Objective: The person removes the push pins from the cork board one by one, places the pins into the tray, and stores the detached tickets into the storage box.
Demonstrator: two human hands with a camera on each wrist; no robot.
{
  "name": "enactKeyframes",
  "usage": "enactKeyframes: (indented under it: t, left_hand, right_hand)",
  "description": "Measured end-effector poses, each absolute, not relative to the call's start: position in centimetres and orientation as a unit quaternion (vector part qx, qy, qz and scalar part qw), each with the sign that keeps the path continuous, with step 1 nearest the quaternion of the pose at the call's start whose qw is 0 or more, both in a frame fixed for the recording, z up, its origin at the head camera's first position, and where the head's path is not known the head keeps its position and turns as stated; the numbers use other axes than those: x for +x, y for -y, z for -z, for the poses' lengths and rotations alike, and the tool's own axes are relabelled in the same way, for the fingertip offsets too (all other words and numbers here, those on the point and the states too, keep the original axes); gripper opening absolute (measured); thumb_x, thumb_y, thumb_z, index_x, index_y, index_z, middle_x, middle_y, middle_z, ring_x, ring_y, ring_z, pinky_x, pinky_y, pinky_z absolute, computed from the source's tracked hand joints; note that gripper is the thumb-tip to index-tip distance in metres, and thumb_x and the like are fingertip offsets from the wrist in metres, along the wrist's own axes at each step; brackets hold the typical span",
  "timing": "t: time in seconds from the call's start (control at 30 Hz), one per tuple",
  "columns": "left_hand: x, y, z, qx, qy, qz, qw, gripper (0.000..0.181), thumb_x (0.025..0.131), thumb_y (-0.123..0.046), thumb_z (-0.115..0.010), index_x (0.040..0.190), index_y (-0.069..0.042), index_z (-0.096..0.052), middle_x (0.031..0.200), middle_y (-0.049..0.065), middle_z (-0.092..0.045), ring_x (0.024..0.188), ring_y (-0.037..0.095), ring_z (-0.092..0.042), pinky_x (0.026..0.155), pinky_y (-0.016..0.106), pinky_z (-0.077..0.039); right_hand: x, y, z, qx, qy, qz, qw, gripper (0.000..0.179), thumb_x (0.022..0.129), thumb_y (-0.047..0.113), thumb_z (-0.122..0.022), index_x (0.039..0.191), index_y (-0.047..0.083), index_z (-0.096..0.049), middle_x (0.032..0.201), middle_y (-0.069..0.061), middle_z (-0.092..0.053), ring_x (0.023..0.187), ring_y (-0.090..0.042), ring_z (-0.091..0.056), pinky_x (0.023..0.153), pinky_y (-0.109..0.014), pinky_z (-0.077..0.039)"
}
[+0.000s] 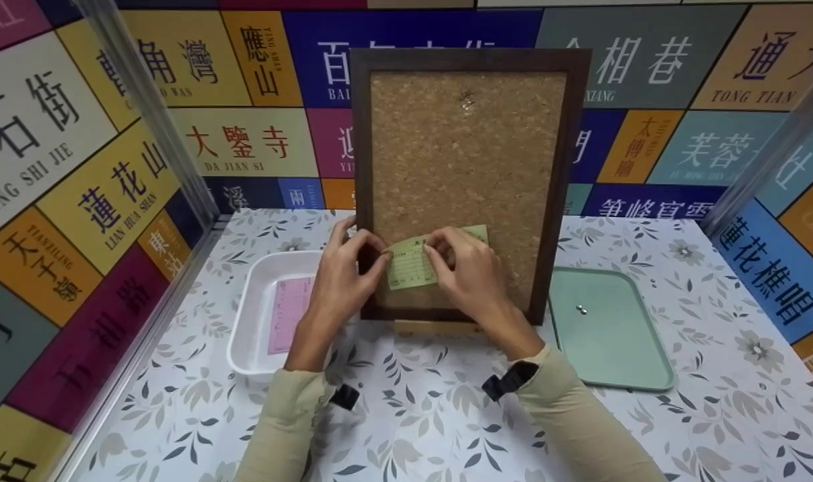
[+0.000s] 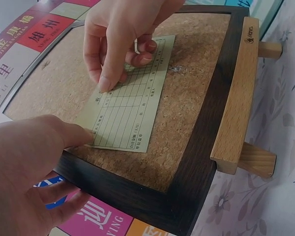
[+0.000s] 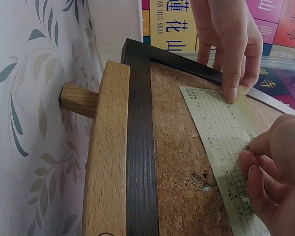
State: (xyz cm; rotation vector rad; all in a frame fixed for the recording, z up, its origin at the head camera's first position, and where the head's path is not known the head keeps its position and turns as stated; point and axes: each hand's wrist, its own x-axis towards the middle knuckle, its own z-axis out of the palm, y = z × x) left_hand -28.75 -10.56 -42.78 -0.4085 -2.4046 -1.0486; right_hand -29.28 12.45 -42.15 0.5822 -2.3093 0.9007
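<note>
A pale green printed slip (image 1: 406, 266) lies against the lower part of a cork board (image 1: 465, 167) in a dark wooden frame. The left hand (image 1: 343, 274) holds the slip's left end, its thumb on the paper in the left wrist view; other fingers reach past the frame's edge. At the slip's upper edge, the right hand (image 1: 470, 271) pinches something tiny between thumb and index finger. It seems to be a thumbtack (image 3: 246, 147), mostly hidden by the fingertips. Small shiny tacks (image 1: 581, 309) lie on a green tray (image 1: 621, 355) to the right.
A white tub (image 1: 239, 335) with a pink slip (image 1: 289, 314) inside stands left of the board. A wooden stand (image 2: 236, 98) supports the board's lower edge. Worn spots mark the cork. Lettered panels surround the flower-patterned table (image 1: 440, 428).
</note>
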Motion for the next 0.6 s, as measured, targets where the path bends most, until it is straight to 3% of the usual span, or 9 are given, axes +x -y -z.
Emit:
enactKeyframes:
  t: [0.33,0.6]
  left_hand:
    - [-28.9,10.5,42.9,-0.146,0.871,0.396,0.25,0.011,0.097,-0.022,-0.081,0.101,-0.016,-0.073,0.157,0.015,-0.054,0.147,0.035,-0.054,0.115,0.05,-0.053]
    - [-28.8,10.4,42.7,-0.15,0.86,0.415,0.257,0.011,0.097,-0.02,-0.081,0.1,-0.014,-0.073,0.153,0.015,-0.058,0.145,0.033,-0.057,0.095,0.042,-0.063]
  right_hand:
    - [-28.8,-13.2,42.2,0.229,0.856,-0.361,0.291,0.005,0.103,0.021,-0.074,0.103,0.016,-0.074,0.087,0.003,-0.072,0.07,-0.008,-0.064,0.064,-0.029,-0.054]
    - [-28.2,-14.5,42.5,0.218,0.848,-0.385,0.294,0.008,0.105,0.022,-0.072,0.106,0.014,-0.072,0.089,0.003,-0.071,0.071,-0.006,-0.062,0.063,-0.026,-0.053]
